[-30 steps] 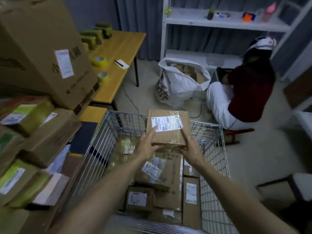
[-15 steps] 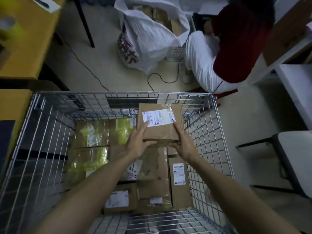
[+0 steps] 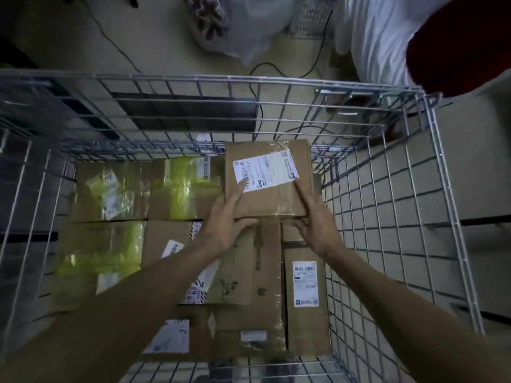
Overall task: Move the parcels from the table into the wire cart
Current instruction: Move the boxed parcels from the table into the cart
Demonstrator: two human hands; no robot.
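Item in hand: one flat cardboard parcel (image 3: pixel 266 197), taped over, with its white shipping label (image 3: pixel 265 171) face up. You carry it level over the far right corner of the wire cart (image 3: pixel 434 172), inside the rim and above the load; whether it rests on anything yet cannot be told. Your left hand (image 3: pixel 225 221) and right hand (image 3: pixel 318 225) take the near edge at its two corners, each with a thumb laid on top and the fingers (image 3: pixel 247 223) curled beneath. The parcel is thus pinched from both faces and can go down flat. The label faces up, probably to keep the barcode readable. Stock in the cart, all laid flat and close: yellow-taped parcels (image 3: pixel 110 189) along the left, a broad printed carton (image 3: pixel 249 275) in the middle, and a narrow labelled box (image 3: pixel 305 297) against the right wall. The far right corner looks like the free slot, which would explain your long reach. Beyond the cart: floor, a black cable (image 3: pixel 276 66), a seated person (image 3: pixel 373 34). The desk is out of view.
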